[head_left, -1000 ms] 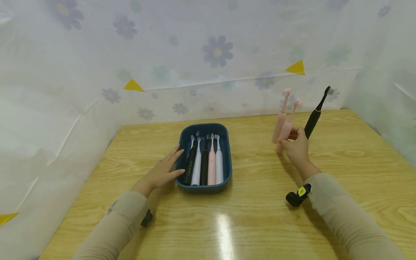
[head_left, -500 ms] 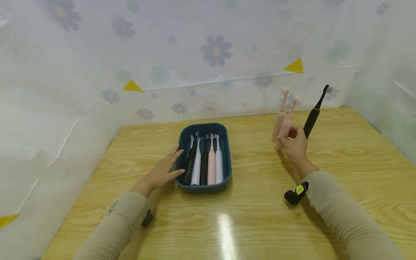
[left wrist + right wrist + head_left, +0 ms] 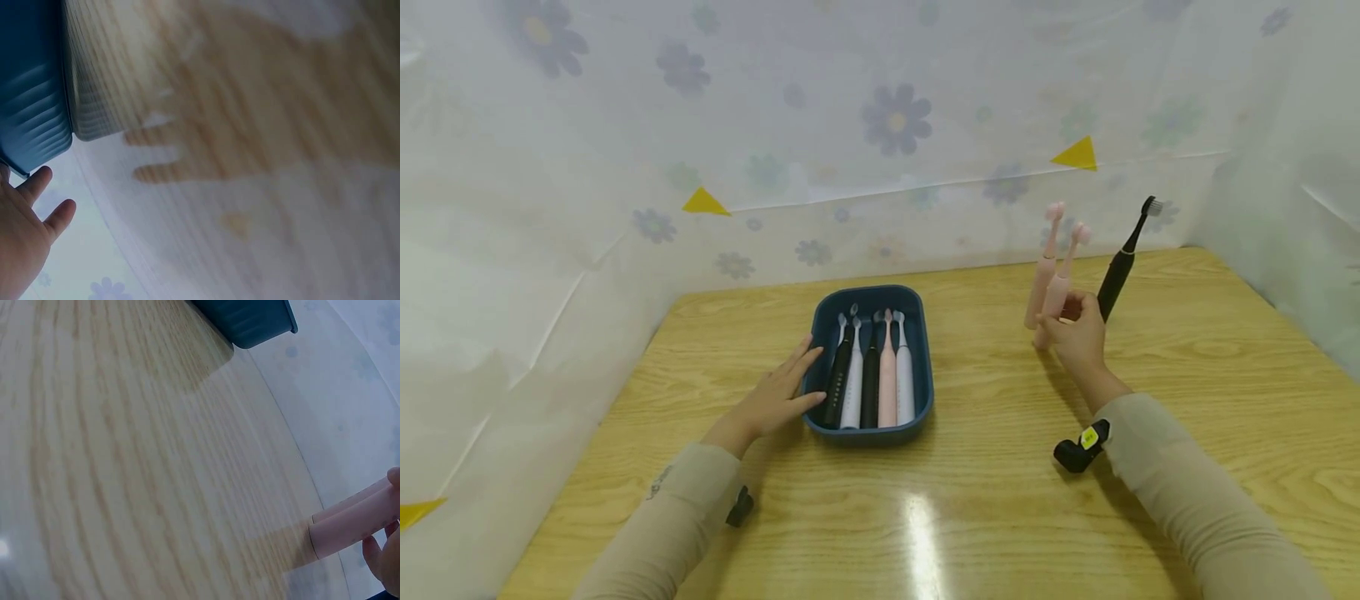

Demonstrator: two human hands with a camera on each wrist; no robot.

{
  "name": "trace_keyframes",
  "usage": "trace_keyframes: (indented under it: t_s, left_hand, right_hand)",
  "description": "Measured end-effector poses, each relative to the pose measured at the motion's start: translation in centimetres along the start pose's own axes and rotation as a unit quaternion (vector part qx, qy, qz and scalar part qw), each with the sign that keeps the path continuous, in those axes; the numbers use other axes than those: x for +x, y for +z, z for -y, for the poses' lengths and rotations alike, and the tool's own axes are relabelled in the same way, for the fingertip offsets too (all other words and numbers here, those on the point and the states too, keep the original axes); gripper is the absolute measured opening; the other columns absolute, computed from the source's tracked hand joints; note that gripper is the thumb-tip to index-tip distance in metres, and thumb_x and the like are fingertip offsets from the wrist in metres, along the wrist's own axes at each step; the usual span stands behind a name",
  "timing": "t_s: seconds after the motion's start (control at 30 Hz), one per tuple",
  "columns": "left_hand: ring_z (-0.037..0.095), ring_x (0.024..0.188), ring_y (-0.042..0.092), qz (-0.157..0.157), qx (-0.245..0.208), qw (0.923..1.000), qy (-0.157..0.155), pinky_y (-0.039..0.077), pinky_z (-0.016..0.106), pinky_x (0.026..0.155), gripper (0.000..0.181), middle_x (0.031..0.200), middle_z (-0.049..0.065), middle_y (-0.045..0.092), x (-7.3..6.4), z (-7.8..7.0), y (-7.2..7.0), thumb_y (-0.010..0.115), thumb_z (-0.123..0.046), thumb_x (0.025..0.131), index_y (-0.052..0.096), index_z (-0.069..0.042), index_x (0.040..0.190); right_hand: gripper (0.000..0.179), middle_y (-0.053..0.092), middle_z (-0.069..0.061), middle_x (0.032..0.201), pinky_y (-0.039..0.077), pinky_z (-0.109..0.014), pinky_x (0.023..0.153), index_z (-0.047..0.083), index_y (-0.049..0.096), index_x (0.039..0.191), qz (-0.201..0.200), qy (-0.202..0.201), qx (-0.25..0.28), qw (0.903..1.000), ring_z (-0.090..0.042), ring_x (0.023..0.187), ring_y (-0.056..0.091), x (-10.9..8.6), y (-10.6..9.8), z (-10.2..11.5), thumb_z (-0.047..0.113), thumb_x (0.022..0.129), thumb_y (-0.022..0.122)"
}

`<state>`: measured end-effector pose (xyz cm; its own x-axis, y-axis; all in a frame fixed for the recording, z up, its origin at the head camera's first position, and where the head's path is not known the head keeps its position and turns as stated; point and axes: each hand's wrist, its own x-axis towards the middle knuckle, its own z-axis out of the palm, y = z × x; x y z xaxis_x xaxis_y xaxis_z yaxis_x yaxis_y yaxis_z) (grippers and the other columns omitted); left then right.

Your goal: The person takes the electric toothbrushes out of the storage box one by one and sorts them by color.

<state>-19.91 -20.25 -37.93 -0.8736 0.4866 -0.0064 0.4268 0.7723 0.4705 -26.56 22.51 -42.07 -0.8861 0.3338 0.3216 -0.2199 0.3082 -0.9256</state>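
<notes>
On the right of the head view, my right hand (image 3: 1081, 340) pinches a pink electric toothbrush (image 3: 1056, 297) by its handle, with the brush head up. A second pink electric toothbrush (image 3: 1041, 287) stands upright just behind it, and a black one (image 3: 1117, 282) rises beyond my fingers. The right wrist view catches the lower handle of the pinched toothbrush (image 3: 350, 525), its base close to the tabletop. My left hand (image 3: 772, 398) rests with spread, straight fingers on the left rim of a blue bin (image 3: 929, 367). Inside lie several electric toothbrushes, including a pink one (image 3: 888, 387) and a white one (image 3: 906, 387).
The wooden table (image 3: 820, 517) reflects a bright light near its front. Behind it hangs a white flowered sheet (image 3: 820, 125) with yellow triangular markers, one of them a yellow triangle (image 3: 1077, 155) above the standing toothbrushes. White sheeting (image 3: 497, 275) also closes off both sides.
The head view has shifted very slightly. Both hands keep their places, the left at the bin and the right on the pink electric toothbrush.
</notes>
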Motion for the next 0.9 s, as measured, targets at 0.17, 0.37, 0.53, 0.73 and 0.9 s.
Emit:
trace_keyframes:
  t_s: [0.17, 0.37, 0.53, 0.73, 0.9]
  left_hand:
    - [0.035, 0.126, 0.012, 0.0, -0.002, 1.0, -0.001, 0.007, 0.064, 0.089, 0.069, 0.144, -0.002, -0.008, 0.1, 0.0, 0.1, 0.041, -0.046, 0.087, 0.009, -0.015, 0.14]
    - [0.039, 0.124, 0.015, -0.015, 0.004, 0.9998, 0.013, 0.01, 0.066, 0.087, 0.068, 0.144, 0.003, -0.004, 0.4, 0.0, 0.0, 0.041, -0.046, 0.087, 0.012, -0.015, 0.14]
    - [0.04, 0.123, 0.016, -0.014, 0.005, 0.9997, 0.018, 0.01, 0.067, 0.086, 0.068, 0.144, 0.004, -0.004, 0.5, -0.1, -0.1, 0.041, -0.046, 0.087, 0.012, -0.014, 0.14]
    - [0.036, 0.125, 0.013, -0.001, 0.009, 1.0, 0.003, 0.009, 0.064, 0.089, 0.069, 0.144, -0.001, -0.008, 0.5, -0.1, -0.2, 0.042, -0.045, 0.087, 0.01, -0.014, 0.14]
    - [0.036, 0.126, 0.012, 0.002, 0.01, 1.0, -0.001, 0.008, 0.064, 0.089, 0.069, 0.144, -0.002, -0.009, 0.5, -0.2, -0.2, 0.04, -0.046, 0.088, 0.009, -0.015, 0.14]
  right_hand:
    - [0.054, 0.042, 0.006, 0.101, 0.039, -0.017, 0.072, 0.002, 0.039, 0.116, 0.012, 0.021, -0.021, 0.9995, -0.007, 0.09, 0.043, -0.2, -0.5, 0.0, 0.029, 0.077, 0.064]
    - [0.054, 0.042, 0.002, 0.1, 0.039, -0.02, 0.075, -0.001, 0.036, 0.121, 0.017, 0.048, -0.018, 0.9986, -0.016, 0.094, 0.044, -1.7, -1.3, 2.5, 0.023, 0.08, 0.061]
    - [0.059, 0.043, 0.001, 0.101, 0.038, -0.018, 0.075, -0.001, 0.036, 0.122, 0.02, 0.06, -0.018, 0.9978, -0.012, 0.093, 0.044, -2.0, -1.6, 1.5, 0.029, 0.079, 0.062]
    - [0.06, 0.044, -0.001, 0.103, 0.039, -0.02, 0.076, 0.004, 0.039, 0.118, 0.012, 0.067, -0.007, 0.9976, -0.013, 0.093, 0.044, -2.5, -1.1, 0.2, 0.038, 0.075, 0.063]
    - [0.044, 0.047, -0.001, 0.099, 0.04, -0.011, 0.069, 0.004, 0.042, 0.111, 0.028, 0.066, 0.024, 0.9972, -0.006, 0.085, 0.046, -3.3, -0.6, 1.6, 0.025, 0.079, 0.063]
